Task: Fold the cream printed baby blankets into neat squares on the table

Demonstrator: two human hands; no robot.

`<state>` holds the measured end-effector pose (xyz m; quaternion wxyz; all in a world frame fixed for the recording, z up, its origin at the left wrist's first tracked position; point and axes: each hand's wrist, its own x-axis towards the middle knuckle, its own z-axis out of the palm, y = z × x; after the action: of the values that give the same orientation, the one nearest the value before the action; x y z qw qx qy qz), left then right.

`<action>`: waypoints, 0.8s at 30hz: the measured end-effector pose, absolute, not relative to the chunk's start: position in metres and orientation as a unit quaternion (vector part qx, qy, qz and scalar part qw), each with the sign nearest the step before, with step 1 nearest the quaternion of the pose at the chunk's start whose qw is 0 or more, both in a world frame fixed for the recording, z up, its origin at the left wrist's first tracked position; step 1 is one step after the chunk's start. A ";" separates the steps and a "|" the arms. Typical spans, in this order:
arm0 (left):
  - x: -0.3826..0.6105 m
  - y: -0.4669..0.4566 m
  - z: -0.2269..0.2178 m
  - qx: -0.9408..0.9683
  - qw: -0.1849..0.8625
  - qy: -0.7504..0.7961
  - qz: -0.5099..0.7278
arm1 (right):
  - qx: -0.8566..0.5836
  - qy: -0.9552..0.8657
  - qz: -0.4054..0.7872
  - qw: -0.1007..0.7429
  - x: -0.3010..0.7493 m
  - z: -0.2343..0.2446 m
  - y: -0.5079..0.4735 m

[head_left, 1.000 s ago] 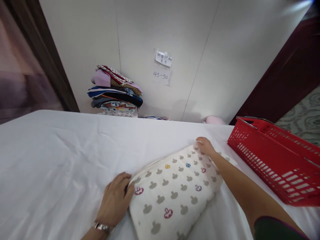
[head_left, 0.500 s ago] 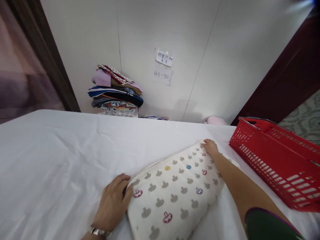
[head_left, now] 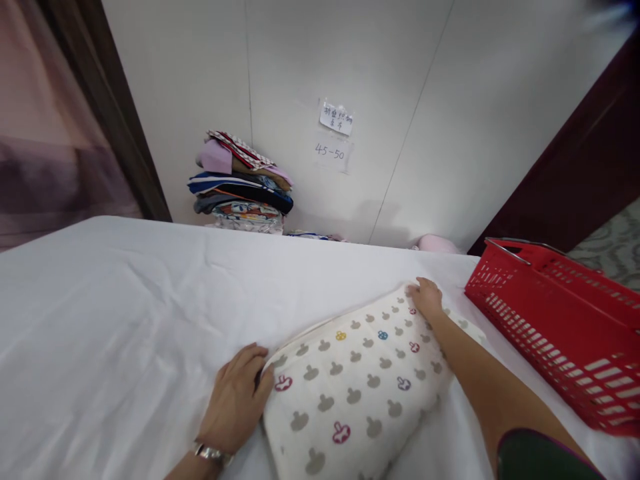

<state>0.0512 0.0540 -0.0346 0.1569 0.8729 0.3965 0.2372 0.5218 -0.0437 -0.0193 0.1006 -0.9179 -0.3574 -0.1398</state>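
A folded cream cloth [head_left: 357, 383] printed with grey and coloured mushroom shapes lies on the white sheet [head_left: 125, 313] in front of me. My left hand [head_left: 237, 400], with a watch on its wrist, grips the cloth's near left corner with curled fingers. At the far right corner, my right hand [head_left: 426, 297] pinches the cloth's edge, the forearm lying across the cloth's right side.
A red plastic basket [head_left: 555, 327] stands on the sheet at the right. A stack of folded clothes [head_left: 241, 187] sits against the white wall behind the bed, below two paper notes [head_left: 334, 133]. A pink item [head_left: 433, 243] lies at the far edge.
Both hands stay on the same corners of the cloth. The view has shifted slightly left and down; the cloth and hands have barely moved.
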 end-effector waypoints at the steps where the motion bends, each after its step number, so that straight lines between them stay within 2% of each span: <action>1: 0.051 0.054 -0.034 0.872 0.160 0.397 0.236 | -0.910 -0.375 -0.144 0.101 0.516 -0.020 -0.045; 4: 0.052 0.053 -0.032 0.870 0.169 0.400 0.235 | -0.886 -0.442 -0.114 0.079 0.499 -0.024 -0.049; 9: 0.054 0.052 -0.027 0.869 0.169 0.404 0.229 | -0.898 -0.439 0.027 0.028 0.491 -0.025 -0.047; 15: 0.055 0.050 -0.025 0.870 0.170 0.403 0.226 | -0.900 -0.433 0.024 0.040 0.468 -0.016 -0.050; 18: 0.056 0.049 -0.026 0.867 0.174 0.408 0.227 | -0.871 -0.487 0.024 0.052 0.439 -0.022 -0.056; 24: 0.059 0.046 -0.023 0.860 0.179 0.415 0.236 | -0.856 -0.513 0.068 0.016 0.403 -0.024 -0.059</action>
<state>0.0586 0.0455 -0.0231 0.1793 0.8602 0.4152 0.2358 0.4029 -0.0585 -0.0242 0.0156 -0.8558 -0.5126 0.0676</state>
